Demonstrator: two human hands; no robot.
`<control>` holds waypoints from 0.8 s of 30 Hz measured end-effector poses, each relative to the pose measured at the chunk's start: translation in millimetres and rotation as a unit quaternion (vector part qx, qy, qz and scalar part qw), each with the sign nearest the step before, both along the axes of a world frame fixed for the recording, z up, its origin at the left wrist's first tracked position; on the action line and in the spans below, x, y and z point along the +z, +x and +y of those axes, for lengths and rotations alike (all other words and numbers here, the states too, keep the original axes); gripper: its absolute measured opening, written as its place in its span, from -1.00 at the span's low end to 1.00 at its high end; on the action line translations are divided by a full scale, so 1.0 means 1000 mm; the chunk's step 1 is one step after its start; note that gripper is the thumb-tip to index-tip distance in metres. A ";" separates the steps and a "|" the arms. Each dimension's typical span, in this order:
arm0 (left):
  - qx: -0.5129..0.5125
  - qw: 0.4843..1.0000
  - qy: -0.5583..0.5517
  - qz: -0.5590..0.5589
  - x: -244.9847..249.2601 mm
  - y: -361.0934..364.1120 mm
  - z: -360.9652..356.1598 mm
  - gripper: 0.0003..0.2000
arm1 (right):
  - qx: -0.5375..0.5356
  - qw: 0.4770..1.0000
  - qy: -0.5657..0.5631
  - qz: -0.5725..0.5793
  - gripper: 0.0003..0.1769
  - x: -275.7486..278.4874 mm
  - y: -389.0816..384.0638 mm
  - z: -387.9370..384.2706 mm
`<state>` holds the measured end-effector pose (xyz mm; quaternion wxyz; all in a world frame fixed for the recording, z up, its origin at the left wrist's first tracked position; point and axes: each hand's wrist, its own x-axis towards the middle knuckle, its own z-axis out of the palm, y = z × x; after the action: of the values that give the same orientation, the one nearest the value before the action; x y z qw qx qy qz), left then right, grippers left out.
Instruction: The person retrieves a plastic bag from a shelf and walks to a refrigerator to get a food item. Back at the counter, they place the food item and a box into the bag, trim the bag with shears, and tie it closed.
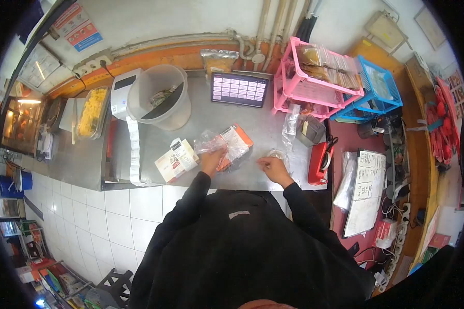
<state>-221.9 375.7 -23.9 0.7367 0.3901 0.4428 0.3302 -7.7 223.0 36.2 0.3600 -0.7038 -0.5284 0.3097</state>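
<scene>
My left hand [213, 160] is closed on a crumpled clear plastic bag [207, 141] over the metal counter. Right beside it lies an orange and white box [234, 147], partly overlapped by the clear plastic. To the left of that hand, a white printed carton [175, 160] with an upright flap rests on the counter. My right hand [274, 170] is held near the counter's front, thumb and fingers pinched together; I cannot tell what is between them. Just behind it sits a small piece of clear plastic [279, 154].
A clear bucket [162, 103] stands beside a white printer with a long paper strip [133, 149]. Behind the hands is a tablet [239, 89]. Pink tiered baskets [314, 87], a red tape dispenser [320, 164] and a clipboard [364, 193] are to the right; a yellow-filled tray [92, 113] is far left.
</scene>
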 end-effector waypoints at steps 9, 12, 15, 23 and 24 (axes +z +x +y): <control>0.004 1.000 -0.001 0.012 0.007 0.003 -0.001 -0.79 | -0.073 0.990 0.085 0.083 -0.82 -0.025 -0.070 0.092; 0.002 1.000 -0.006 -0.001 0.011 0.002 -0.002 -0.79 | -0.078 0.992 0.076 0.062 -0.85 -0.034 -0.072 0.100; 0.006 1.000 -0.015 -0.018 0.008 0.005 -0.004 -0.76 | -0.075 0.995 0.045 0.040 -0.83 -0.025 -0.069 0.097; -0.014 0.999 0.022 0.030 -0.004 0.001 0.007 -0.75 | -0.242 0.939 0.176 -0.170 -0.83 0.007 0.068 0.039; -0.018 0.999 0.018 0.034 -0.002 0.000 0.006 -0.75 | -0.279 0.924 0.157 -0.209 -0.82 0.017 0.116 0.021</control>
<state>-221.8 381.7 -26.0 0.7200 0.4223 0.4540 0.3117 108.7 244.1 52.8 0.4190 -0.8061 -0.4155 -0.0448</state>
